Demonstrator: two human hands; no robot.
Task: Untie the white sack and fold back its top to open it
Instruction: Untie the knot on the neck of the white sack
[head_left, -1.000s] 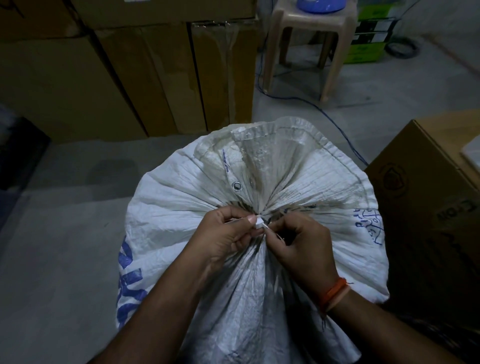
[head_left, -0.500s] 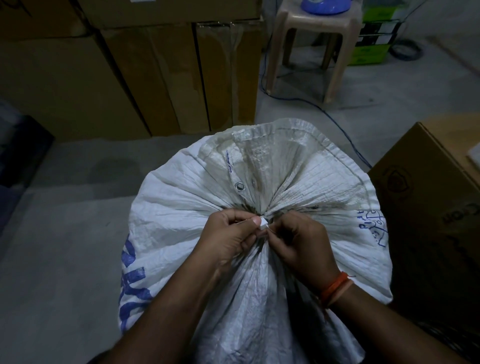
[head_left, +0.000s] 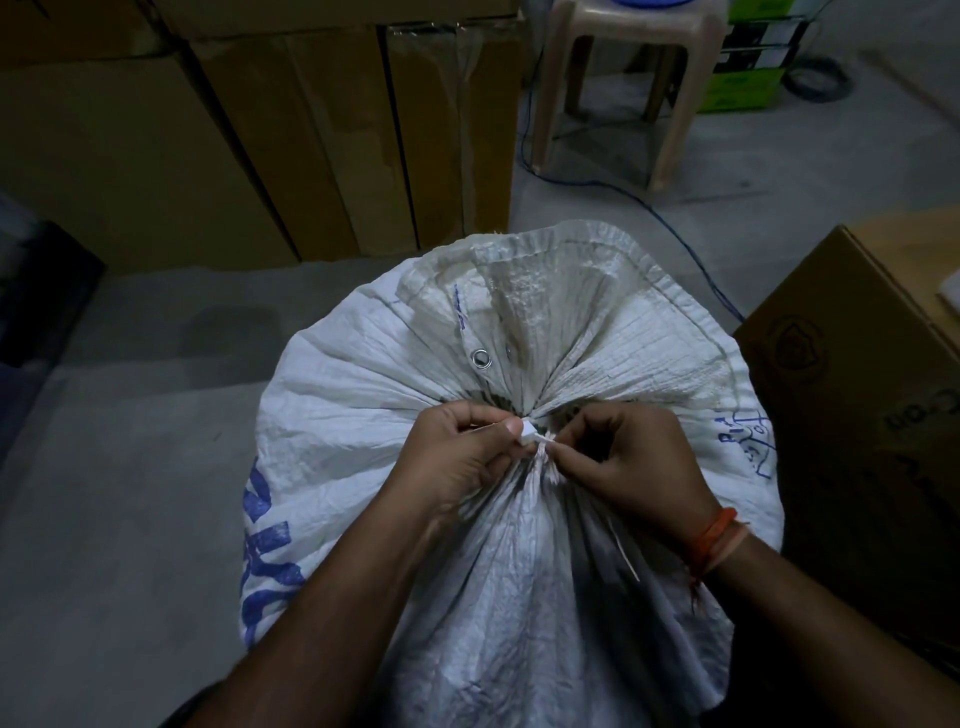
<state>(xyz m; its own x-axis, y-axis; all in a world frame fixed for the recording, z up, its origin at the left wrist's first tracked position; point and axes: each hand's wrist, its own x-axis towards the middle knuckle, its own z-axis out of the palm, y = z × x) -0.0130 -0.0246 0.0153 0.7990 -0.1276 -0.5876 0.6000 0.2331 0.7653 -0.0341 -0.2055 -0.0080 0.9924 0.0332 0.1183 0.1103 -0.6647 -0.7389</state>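
Presently, with the crinkled white woven-plastic sack (head_left: 519, 519) upright on the floor, left hand (head_left: 457, 457) and right hand (head_left: 639, 457) each pinch its thin white tie (head_left: 535, 442); recommended: loosen patiently, not yank.

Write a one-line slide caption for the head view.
Both hands, left hand and right hand, pinch the white tie cinching the white sack, whose neck is still gathered.
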